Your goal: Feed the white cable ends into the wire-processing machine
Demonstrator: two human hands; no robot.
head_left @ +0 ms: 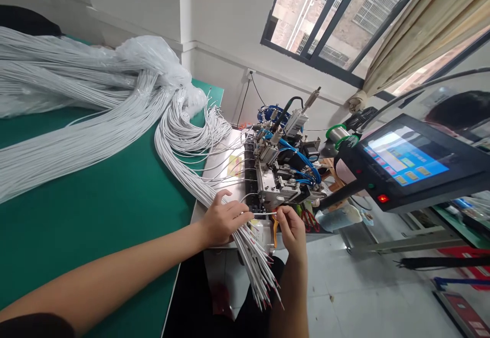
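The left hand (223,220) curls its fingers over the wire bundle (253,262), hiding part. The right hand (291,230) seemingly pinches one thin wire (263,214) beside the machine (278,177), fingertips unclear.

Your left arm runs bare from the lower left corner up toward the middle, and your left hand (222,220) lies knuckles up, fingers curled in, thumb lifted. Your right forearm rises from the bottom edge, and your right hand (291,228) pinches thumb against fingertips, just beside the left.
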